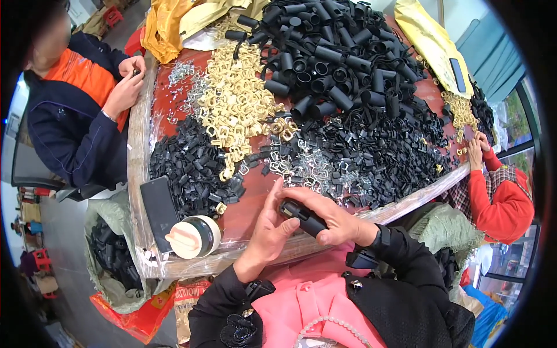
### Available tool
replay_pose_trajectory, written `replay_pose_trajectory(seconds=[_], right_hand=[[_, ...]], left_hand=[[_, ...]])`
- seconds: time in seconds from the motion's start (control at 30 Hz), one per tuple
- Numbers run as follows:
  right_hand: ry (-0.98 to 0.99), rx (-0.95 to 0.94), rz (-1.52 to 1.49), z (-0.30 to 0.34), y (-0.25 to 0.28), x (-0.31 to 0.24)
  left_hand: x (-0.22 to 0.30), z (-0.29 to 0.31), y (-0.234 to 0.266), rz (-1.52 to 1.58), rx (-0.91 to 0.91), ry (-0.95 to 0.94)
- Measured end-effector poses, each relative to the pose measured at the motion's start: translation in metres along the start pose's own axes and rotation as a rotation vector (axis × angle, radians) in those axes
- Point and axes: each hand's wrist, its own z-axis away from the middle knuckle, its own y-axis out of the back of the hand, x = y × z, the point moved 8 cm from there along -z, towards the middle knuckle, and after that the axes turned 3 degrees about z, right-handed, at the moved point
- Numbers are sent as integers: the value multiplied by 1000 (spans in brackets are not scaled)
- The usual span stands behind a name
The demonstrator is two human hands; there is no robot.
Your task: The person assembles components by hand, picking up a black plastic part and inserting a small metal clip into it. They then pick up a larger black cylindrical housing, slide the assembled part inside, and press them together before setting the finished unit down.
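Observation:
A short black plastic tube (311,220) with a notched end is held between my hands, just above the table's near edge. My right hand (336,217) grips it from the right, fingers over its far side and thumb beneath. My left hand (266,232) has its fingers stretched out, while its thumb presses on the tube's left end. Beyond my fingers lie silver metal wire loops (304,165) mixed with small black plastic pieces (383,168). Farther back is a large heap of similar black tubes (331,55). Cream plastic buckle-like pieces (241,93) are piled to its left.
A dark phone (158,211) and a lidded jar (200,236) stand at the table's near left corner. Sacks of black parts (113,255) flank the table. One person (81,110) works at the left, another (502,200) at the right. A yellow sack (432,43) lies at the back.

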Motion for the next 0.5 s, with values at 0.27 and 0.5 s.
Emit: replay_pose_trajectory(seconds=[0.27, 0.5], right_hand=[[-10, 78, -19, 1, 2, 11], [-64, 251, -162, 2, 8, 13]], left_hand=[[-15, 0, -1, 248, -30, 155], [-23, -1, 0, 288, -11, 210]])
